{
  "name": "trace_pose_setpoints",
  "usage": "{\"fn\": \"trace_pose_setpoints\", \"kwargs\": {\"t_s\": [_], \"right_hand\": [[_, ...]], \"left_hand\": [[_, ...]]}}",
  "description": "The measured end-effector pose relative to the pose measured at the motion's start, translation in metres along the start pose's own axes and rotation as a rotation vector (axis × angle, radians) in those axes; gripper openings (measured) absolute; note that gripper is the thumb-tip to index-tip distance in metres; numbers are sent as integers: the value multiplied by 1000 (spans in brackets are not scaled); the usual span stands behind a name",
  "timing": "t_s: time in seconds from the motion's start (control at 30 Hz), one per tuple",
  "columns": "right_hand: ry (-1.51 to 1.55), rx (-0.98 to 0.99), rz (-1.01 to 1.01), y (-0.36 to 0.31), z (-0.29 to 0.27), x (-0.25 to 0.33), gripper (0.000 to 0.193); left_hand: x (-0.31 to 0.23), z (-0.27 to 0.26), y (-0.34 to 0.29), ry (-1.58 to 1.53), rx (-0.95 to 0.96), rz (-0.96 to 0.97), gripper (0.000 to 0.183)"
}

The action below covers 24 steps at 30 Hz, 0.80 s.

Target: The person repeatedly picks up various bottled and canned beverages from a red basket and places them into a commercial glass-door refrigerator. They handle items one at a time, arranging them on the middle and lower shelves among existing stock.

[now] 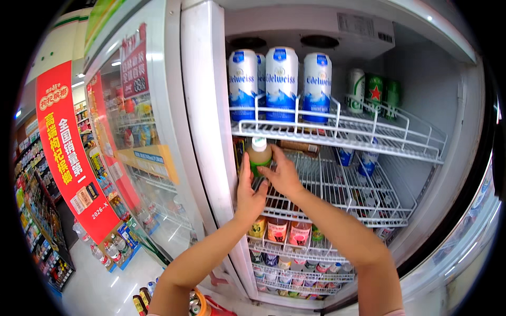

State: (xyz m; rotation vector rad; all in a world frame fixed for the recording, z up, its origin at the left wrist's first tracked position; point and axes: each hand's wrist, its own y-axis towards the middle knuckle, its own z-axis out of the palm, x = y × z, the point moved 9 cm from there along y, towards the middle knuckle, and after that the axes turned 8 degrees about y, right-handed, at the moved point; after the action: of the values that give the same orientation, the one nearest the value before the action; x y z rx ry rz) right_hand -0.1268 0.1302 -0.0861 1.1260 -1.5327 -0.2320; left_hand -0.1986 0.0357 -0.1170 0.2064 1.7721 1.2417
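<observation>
A drink bottle [259,156] with a white cap and a green label stands upright at the left end of the cooler's second wire shelf [316,181]. My left hand [249,192] is closed around its left side. From the right, my right hand [283,175] grips the same bottle, fingers against its side and thumb across the front. My hands cover the bottle's lower part, so I cannot tell whether its base touches the shelf. Blue and white cans [367,163] sit farther back on the right of that shelf.
Tall white and blue cans [281,84] and green cans [375,94] stand on the railed shelf [337,131] above. Below are shelves of colourful drinks [299,233]. The glass door [134,137] is swung out left. An orange-rimmed container [198,299] stands on the floor.
</observation>
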Motion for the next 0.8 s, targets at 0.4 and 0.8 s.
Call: {"fn": "trace_pose_setpoints", "kwargs": {"t_s": [0.4,0.8], "right_hand": [[187,-288,-127,-152,-86,57,70],[87,-425,297,-278,-121,-36,62]], "left_hand": [[-83,59,-100,-165,315,106,83],[-30,142,-206,-175,691,-135,90]]}}
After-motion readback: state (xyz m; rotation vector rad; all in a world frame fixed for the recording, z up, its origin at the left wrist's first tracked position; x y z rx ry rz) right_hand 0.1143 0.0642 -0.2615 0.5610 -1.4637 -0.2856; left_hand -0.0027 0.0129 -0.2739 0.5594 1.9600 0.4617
